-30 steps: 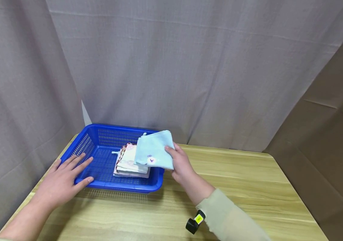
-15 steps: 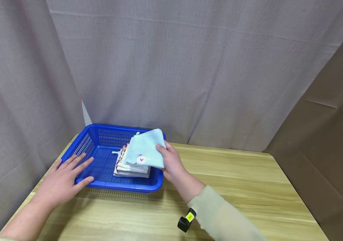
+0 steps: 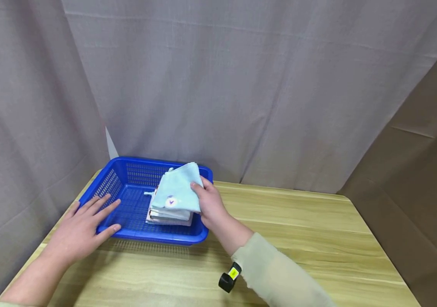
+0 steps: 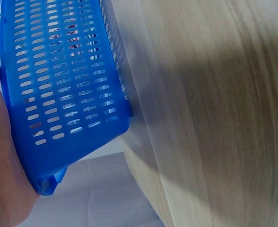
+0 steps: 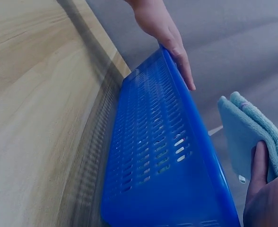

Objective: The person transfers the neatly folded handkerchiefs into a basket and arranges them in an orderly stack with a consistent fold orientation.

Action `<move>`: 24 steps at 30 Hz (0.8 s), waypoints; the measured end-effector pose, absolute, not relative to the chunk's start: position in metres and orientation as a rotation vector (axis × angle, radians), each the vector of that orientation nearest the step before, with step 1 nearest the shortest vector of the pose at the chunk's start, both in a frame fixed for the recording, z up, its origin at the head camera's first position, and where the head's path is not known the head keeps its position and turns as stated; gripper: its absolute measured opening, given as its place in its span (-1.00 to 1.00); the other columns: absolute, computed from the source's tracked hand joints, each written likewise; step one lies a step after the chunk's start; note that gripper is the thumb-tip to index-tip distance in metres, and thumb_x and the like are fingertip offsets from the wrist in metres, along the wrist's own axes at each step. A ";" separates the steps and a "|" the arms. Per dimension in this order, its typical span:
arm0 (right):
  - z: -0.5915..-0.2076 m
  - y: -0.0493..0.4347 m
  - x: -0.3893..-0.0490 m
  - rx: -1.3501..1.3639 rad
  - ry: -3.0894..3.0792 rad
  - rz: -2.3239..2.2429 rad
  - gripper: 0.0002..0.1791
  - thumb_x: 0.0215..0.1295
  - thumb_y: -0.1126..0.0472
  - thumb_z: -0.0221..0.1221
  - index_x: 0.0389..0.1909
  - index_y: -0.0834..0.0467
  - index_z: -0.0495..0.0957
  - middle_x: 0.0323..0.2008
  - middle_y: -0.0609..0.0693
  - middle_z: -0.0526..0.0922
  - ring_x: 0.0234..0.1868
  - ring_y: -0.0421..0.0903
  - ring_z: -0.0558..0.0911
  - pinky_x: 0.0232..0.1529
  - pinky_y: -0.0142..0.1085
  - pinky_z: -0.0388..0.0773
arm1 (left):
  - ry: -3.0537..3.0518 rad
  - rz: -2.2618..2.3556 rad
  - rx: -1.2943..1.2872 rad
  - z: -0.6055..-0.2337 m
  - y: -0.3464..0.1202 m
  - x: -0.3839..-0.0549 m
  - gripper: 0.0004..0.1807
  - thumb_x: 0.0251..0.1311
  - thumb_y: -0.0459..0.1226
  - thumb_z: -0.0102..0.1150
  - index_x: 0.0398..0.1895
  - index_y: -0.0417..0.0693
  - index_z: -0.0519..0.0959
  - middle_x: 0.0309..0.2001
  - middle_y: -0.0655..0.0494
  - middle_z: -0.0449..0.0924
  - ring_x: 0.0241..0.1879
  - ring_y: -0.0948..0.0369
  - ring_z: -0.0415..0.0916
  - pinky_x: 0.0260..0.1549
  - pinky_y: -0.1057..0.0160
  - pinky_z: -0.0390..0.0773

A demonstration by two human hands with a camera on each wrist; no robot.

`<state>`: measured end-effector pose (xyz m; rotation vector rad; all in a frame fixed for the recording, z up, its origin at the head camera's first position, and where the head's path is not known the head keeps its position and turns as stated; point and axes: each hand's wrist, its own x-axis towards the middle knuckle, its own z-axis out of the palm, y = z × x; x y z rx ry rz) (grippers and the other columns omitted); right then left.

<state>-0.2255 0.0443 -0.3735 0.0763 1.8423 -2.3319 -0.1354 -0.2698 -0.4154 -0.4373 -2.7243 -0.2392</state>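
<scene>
In my right hand (image 3: 210,202) I hold a folded light-blue towel (image 3: 177,185), thumb on top and fingers beneath; the right wrist view shows its folded layers (image 5: 252,127) above the rim. It hangs over a stack of folded whitish and pink towels (image 3: 169,218) in the right part of the blue plastic basket (image 3: 141,233), and covers most of that stack. Whether it touches the stack I cannot tell. My left hand (image 3: 80,230) rests with spread fingers on the basket's left front corner. Slotted basket wall (image 4: 63,90) fills much of the left wrist view beside that hand.
The basket stands on a wooden table (image 3: 299,238) at its back left. A grey curtain (image 3: 218,85) hangs behind, and a brown panel (image 3: 414,170) closes the right side. A black device with a yellow label (image 3: 230,277) sits at my right wrist.
My right hand has carried the light-blue towel leftward, farther over the stack in the basket. The left hand stays on the basket's corner.
</scene>
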 end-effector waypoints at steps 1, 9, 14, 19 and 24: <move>-0.373 0.043 -0.226 0.076 1.849 -2.324 -0.46 0.44 0.18 0.12 0.41 0.10 0.36 -0.03 0.14 0.66 -0.29 -0.14 0.70 -0.29 -0.25 0.69 | -2.725 -0.237 -0.439 -0.416 -0.270 -0.135 -0.27 0.26 0.23 0.12 0.45 0.19 0.36 0.41 -0.14 0.32 0.33 -0.24 0.26 0.27 -0.41 0.02; -0.374 0.035 -0.228 0.064 1.931 -2.281 -0.48 0.45 0.17 0.11 0.39 0.12 0.39 0.03 0.16 0.64 -0.21 -0.10 0.70 -0.21 -0.23 0.69 | -2.727 -0.233 -0.436 -0.414 -0.268 -0.135 -0.27 0.26 0.23 0.11 0.45 0.19 0.35 0.41 -0.13 0.32 0.34 -0.24 0.26 0.28 -0.39 0.03; -0.377 0.028 -0.231 0.067 2.002 -2.250 -0.50 0.43 0.18 0.13 0.36 0.14 0.43 0.03 0.16 0.64 -0.19 -0.08 0.69 -0.16 -0.23 0.67 | -2.726 -0.229 -0.436 -0.414 -0.267 -0.135 -0.27 0.26 0.23 0.11 0.44 0.17 0.37 0.41 -0.13 0.32 0.33 -0.24 0.26 0.27 -0.39 0.04; -0.381 0.023 -0.234 0.077 2.061 -2.203 -0.50 0.43 0.17 0.13 0.36 0.13 0.43 0.06 0.14 0.62 -0.14 -0.06 0.67 -0.10 -0.22 0.65 | -2.729 -0.220 -0.439 -0.415 -0.267 -0.136 -0.27 0.27 0.24 0.10 0.44 0.17 0.37 0.41 -0.12 0.32 0.33 -0.23 0.26 0.26 -0.39 0.06; -0.383 0.020 -0.236 0.067 2.075 -2.189 -0.50 0.43 0.17 0.12 0.36 0.13 0.43 0.06 0.17 0.62 -0.13 -0.04 0.67 -0.09 -0.19 0.65 | -2.729 -0.215 -0.440 -0.416 -0.267 -0.136 -0.27 0.26 0.24 0.10 0.43 0.17 0.37 0.40 -0.13 0.33 0.33 -0.24 0.27 0.25 -0.40 0.06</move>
